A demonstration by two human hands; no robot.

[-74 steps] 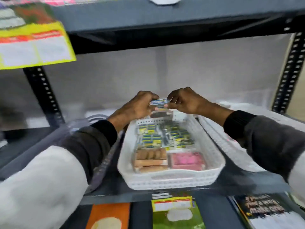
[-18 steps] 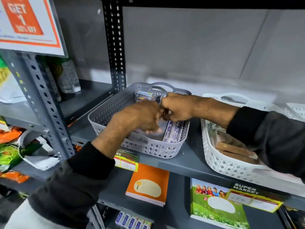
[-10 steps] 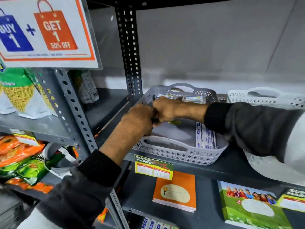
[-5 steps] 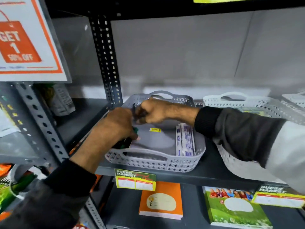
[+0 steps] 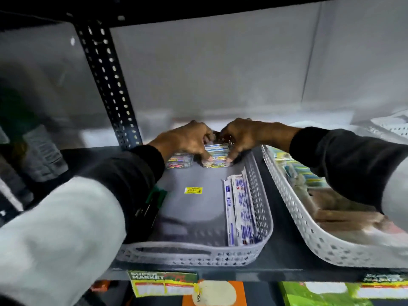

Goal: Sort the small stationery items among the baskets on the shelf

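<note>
A grey basket (image 5: pixel 259 241) sits on the dark shelf in front of me. At its far end both hands meet on a small clear box of coloured clips (image 5: pixel 217 155): my left hand (image 5: pixel 187 140) grips its left side, my right hand (image 5: pixel 240 134) its right side. A second clip box (image 5: pixel 180 161) stands just left of it, against my left wrist. White and blue packets (image 5: pixel 239 208) lie along the basket's right wall. A dark pen-like item with a green tip (image 5: pixel 152 202) lies at the left wall, partly under my sleeve.
A white basket (image 5: pixel 309 230) with brown and green-yellow packs stands to the right, under my right forearm. A perforated black upright (image 5: pixel 108 82) rises at the back left. Notebooks and price tags (image 5: pixel 162 283) show on the shelf below. A yellow sticker (image 5: pixel 193 190) marks the grey basket's floor.
The view has dropped closer over the grey basket. Both hands have moved from its left middle to its far end and now grip a clip box there.
</note>
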